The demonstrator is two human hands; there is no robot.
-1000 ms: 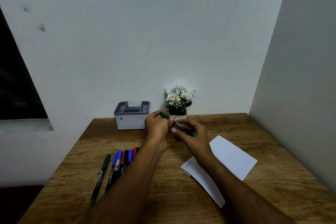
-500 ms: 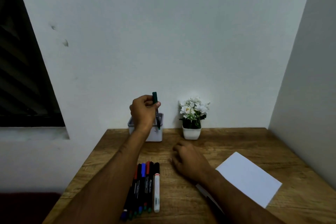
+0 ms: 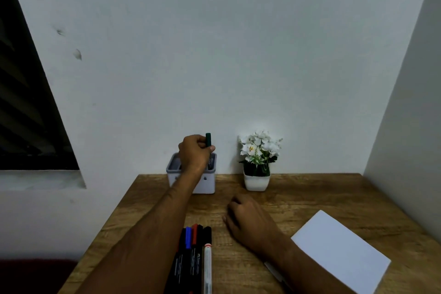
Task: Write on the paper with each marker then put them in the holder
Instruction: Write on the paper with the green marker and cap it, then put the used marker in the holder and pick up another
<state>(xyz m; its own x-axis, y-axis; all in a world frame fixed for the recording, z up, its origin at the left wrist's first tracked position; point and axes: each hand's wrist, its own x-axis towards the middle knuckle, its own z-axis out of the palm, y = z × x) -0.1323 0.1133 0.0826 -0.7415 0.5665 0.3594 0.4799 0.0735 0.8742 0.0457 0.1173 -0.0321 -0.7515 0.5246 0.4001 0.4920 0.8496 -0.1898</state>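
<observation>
My left hand (image 3: 194, 154) grips a green marker (image 3: 208, 139) upright, cap end up, with its lower end down inside the right side of the grey holder (image 3: 207, 184) at the back of the table. My right hand (image 3: 250, 221) rests palm down on the wood with loosely curled fingers and nothing in it. Several markers (image 3: 193, 258) lie side by side near the front, with blue, red and black caps, and a white-bodied one (image 3: 207, 267) at the right. White paper (image 3: 338, 248) lies at the right, partly under my right forearm.
A small white pot of white flowers (image 3: 257, 162) stands right of the holder against the back wall. The wooden table (image 3: 310, 188) ends at a wall on the right. A dark window (image 3: 26, 112) is at the left.
One second ago both hands held the green marker together over the table. My left hand has since carried it to the holder and lowered it in; my right hand dropped to the table.
</observation>
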